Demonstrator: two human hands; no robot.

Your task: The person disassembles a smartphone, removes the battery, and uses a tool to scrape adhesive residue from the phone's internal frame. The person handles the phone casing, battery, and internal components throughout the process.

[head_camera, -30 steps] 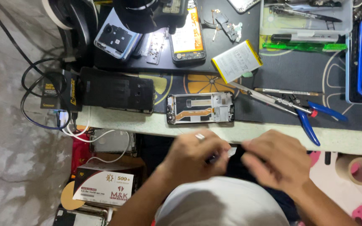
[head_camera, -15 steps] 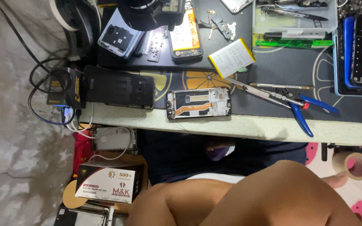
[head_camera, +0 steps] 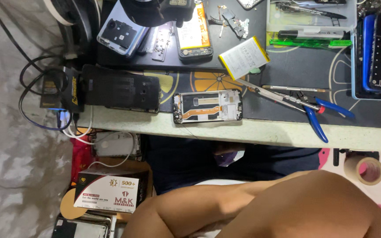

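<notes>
Both forearms (head_camera: 261,207) cross the bottom of the frame, with the hands themselves out of sight, so the grip of either cannot be told. The opened phone frame (head_camera: 208,106) lies flat at the middle of the frame, near the front edge of the desk (head_camera: 261,132), untouched. Blue-handled pliers (head_camera: 318,115) and tweezers (head_camera: 270,94) rest to its right, with a loose battery (head_camera: 244,57) above. The work looks paused between steps; resuming would call for bringing a hand back up to the frame.
</notes>
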